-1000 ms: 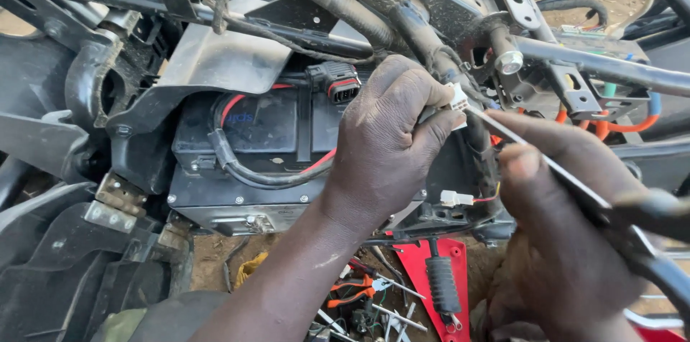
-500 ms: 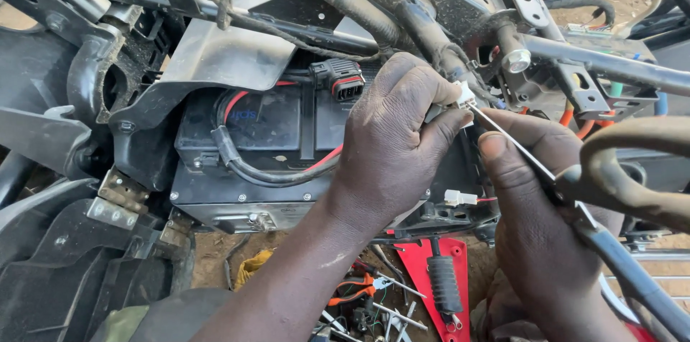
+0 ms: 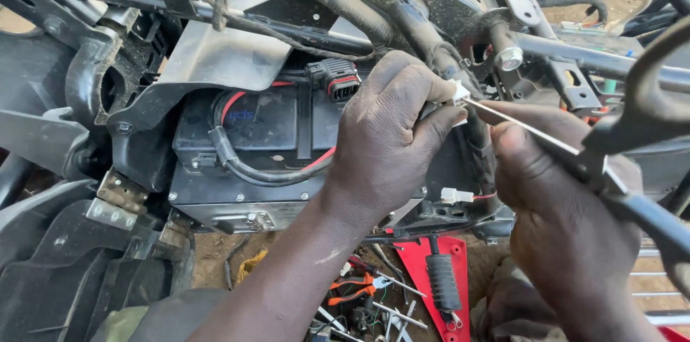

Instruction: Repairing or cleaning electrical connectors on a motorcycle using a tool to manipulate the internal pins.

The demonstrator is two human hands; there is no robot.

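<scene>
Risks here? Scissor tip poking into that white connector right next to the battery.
1. The scissors blade tip sits at the small white connector pinched by the left hand; a slip could jab those fingertips.
2. The metal blade works close above the battery and its red cable; touching a live contact might short it.
3. Prying may crack the connector or tear its thin wires.

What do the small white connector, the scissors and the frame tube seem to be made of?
White connector: likely plastic, matte, moulded edges. Scissors: bright steel blade, probably; dark handle loops look plastic-coated. Frame tube: metal painted black, dusty, with welded brackets.
</scene>
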